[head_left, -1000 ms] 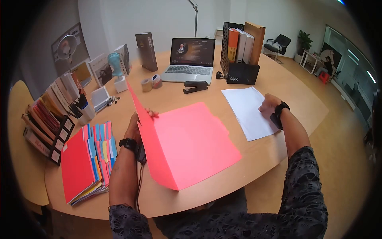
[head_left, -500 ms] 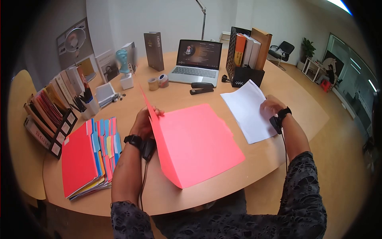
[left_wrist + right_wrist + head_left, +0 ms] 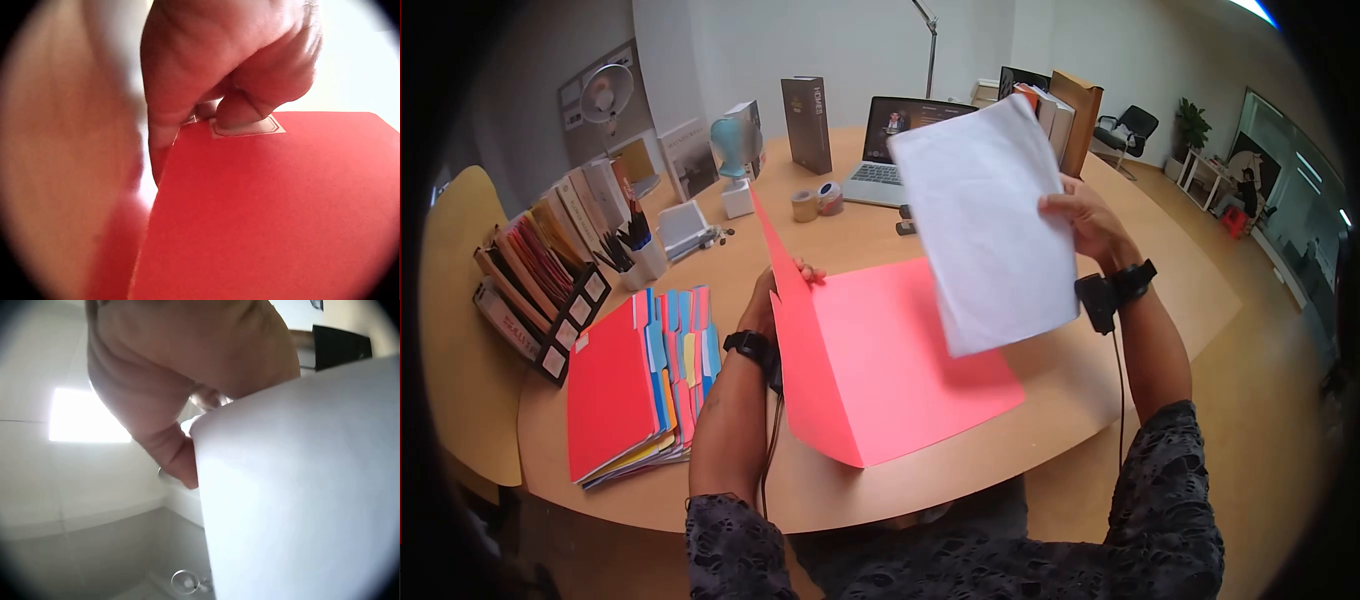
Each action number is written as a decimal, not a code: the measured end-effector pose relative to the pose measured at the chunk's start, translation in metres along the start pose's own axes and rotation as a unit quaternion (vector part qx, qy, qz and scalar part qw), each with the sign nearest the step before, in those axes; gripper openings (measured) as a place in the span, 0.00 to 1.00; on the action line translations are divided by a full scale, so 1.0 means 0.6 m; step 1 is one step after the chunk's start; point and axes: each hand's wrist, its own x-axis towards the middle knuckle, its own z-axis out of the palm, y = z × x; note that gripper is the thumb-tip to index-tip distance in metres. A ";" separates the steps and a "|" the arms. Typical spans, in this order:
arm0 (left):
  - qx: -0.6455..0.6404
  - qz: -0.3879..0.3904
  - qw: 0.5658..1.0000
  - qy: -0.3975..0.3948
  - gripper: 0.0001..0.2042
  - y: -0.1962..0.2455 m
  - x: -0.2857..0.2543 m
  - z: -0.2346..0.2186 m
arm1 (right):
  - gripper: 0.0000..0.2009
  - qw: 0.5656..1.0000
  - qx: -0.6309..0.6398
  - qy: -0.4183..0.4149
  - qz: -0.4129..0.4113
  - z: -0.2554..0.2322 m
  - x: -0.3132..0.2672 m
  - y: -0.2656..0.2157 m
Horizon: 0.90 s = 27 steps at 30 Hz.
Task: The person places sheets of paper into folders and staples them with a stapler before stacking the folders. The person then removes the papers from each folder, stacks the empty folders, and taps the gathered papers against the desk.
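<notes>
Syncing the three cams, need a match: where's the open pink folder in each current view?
Head: folder centre, on the table, left flap raised.
Left wrist: its flap fills the lower right, looking redder.
Right wrist: not in it; white paper fills the lower right.
Landmark: left hand gripping the flap's edge, shared by head and left wrist only.

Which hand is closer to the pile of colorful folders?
Left. The left hand is just right of the pile, gripping the open folder; the right hand is much farther right, holding paper.
</notes>
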 end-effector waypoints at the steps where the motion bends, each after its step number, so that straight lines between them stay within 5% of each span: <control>1: 0.003 -0.015 1.000 0.003 0.08 0.003 0.007 -0.008 | 0.21 1.000 0.020 -0.010 0.016 0.013 0.011 0.017; 3: 0.007 -0.029 1.000 0.008 0.09 -0.007 0.016 -0.024 | 0.20 0.997 0.075 -0.024 0.019 0.052 0.017 0.052; 8: -0.130 0.147 0.978 -0.077 0.12 -0.070 0.043 -0.052 | 0.20 0.990 0.019 -0.037 0.132 0.118 -0.004 0.171; 15: -0.050 0.133 0.989 -0.046 0.12 -0.081 0.032 -0.059 | 0.16 0.942 -0.233 -0.017 0.242 0.153 -0.031 0.152; 27: 0.108 0.103 0.989 0.015 0.12 -0.061 0.015 -0.051 | 0.16 0.959 -0.169 0.020 0.227 0.169 -0.029 0.188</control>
